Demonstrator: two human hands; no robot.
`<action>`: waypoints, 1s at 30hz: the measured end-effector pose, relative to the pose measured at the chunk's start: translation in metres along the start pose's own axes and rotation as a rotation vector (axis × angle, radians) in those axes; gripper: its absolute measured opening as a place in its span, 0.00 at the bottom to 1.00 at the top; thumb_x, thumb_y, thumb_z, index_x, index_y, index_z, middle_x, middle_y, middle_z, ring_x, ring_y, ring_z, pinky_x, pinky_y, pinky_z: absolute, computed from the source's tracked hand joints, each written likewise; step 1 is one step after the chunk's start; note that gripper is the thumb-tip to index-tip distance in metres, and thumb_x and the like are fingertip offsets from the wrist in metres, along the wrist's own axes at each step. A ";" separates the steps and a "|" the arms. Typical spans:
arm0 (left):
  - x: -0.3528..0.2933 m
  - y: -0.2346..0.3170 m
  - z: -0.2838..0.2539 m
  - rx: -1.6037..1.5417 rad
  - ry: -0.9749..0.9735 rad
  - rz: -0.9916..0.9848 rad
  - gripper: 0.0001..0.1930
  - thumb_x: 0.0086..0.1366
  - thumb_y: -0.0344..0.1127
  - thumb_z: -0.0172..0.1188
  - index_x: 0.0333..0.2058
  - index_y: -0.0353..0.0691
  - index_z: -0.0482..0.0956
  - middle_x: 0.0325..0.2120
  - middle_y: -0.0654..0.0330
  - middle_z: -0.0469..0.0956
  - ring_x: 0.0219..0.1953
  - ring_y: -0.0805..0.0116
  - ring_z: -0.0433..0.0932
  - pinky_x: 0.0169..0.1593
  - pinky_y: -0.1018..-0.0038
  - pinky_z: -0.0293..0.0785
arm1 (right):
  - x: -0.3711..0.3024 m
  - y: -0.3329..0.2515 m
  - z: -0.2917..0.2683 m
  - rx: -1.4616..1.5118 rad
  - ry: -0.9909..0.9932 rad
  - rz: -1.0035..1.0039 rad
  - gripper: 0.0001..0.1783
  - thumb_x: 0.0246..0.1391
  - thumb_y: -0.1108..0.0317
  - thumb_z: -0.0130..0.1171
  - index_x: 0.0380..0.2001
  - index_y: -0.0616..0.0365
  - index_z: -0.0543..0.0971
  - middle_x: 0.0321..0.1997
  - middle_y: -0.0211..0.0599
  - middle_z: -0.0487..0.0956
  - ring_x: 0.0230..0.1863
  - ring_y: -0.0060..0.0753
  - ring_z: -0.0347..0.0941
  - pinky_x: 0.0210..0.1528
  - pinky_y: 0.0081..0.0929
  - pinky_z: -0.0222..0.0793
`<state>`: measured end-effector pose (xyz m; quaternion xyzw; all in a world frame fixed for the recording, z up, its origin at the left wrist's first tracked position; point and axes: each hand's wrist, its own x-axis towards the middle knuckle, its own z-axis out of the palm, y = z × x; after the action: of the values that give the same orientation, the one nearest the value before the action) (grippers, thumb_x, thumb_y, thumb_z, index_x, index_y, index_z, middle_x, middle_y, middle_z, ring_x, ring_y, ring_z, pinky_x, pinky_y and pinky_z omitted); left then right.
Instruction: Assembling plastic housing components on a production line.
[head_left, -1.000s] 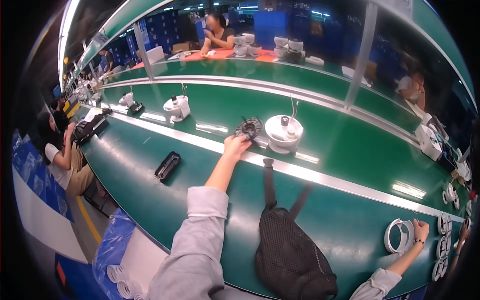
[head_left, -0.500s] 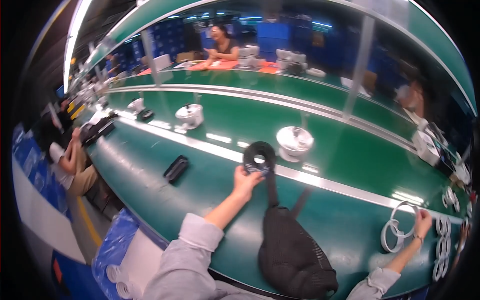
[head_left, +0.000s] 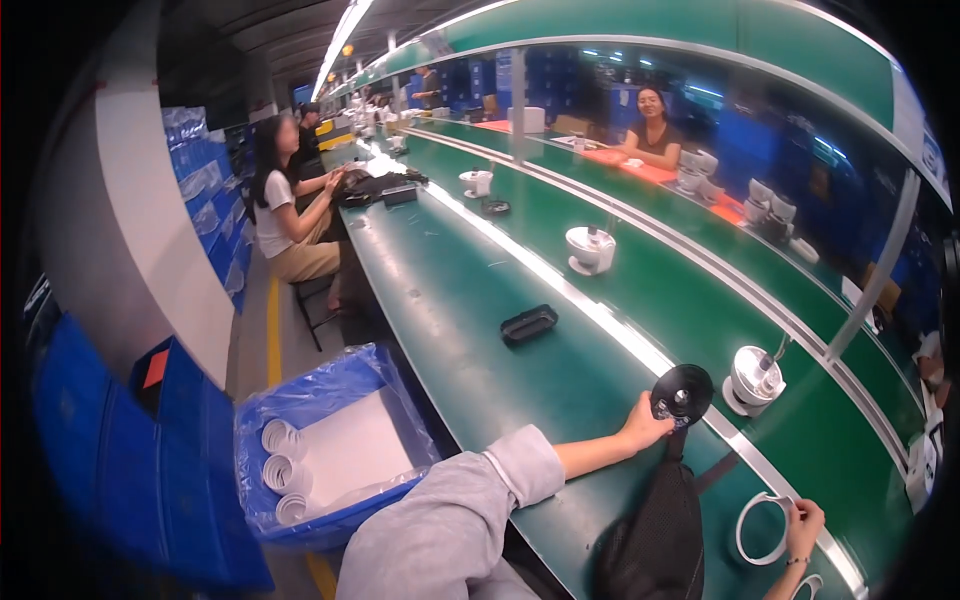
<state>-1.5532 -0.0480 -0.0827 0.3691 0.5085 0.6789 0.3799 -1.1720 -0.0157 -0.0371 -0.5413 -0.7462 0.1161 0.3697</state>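
Left hand [head_left: 645, 424] closed on the near edge of a black disc [head_left: 690, 384], right of centre — right hand [head_left: 803, 526] pinching a white ring [head_left: 742, 530], near right; rim grips should protect both faces.

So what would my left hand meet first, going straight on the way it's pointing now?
Beyond the black disc it holds, your left hand would probably meet the white rounded unit on the green surface, though depth is unclear.
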 end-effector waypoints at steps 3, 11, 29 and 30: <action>0.010 -0.012 0.005 0.184 0.018 0.124 0.23 0.40 0.30 0.59 0.35 0.28 0.61 0.28 0.53 0.69 0.27 0.69 0.71 0.30 0.75 0.71 | -0.005 0.003 0.016 0.020 -0.015 0.038 0.04 0.40 0.74 0.54 0.21 0.64 0.75 0.20 0.39 0.73 0.22 0.29 0.69 0.26 0.23 0.64; 0.009 0.002 -0.008 -0.037 -0.080 0.024 0.20 0.45 0.22 0.57 0.35 0.31 0.57 0.30 0.56 0.68 0.29 0.72 0.71 0.31 0.78 0.72 | -0.012 -0.042 0.056 0.154 0.035 0.076 0.06 0.39 0.71 0.56 0.21 0.64 0.76 0.15 0.36 0.73 0.16 0.22 0.68 0.21 0.19 0.64; 0.003 0.001 -0.008 0.224 -0.084 0.192 0.19 0.42 0.27 0.62 0.34 0.32 0.65 0.30 0.55 0.73 0.33 0.71 0.73 0.37 0.76 0.69 | -0.022 -0.110 0.029 -0.256 -0.573 -0.024 0.62 0.14 0.41 0.69 0.52 0.70 0.57 0.57 0.59 0.54 0.59 0.54 0.48 0.59 0.37 0.47; 0.007 0.000 0.000 0.120 -0.124 0.224 0.19 0.43 0.26 0.62 0.34 0.32 0.65 0.31 0.56 0.73 0.34 0.72 0.73 0.38 0.77 0.69 | -0.027 -0.117 0.034 -0.377 -0.595 -0.053 0.64 0.12 0.40 0.69 0.53 0.69 0.56 0.58 0.60 0.51 0.60 0.55 0.46 0.59 0.38 0.47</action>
<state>-1.5564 -0.0423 -0.0818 0.4867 0.4793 0.6615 0.3096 -1.2761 -0.0773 -0.0050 -0.5229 -0.8434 0.1193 0.0325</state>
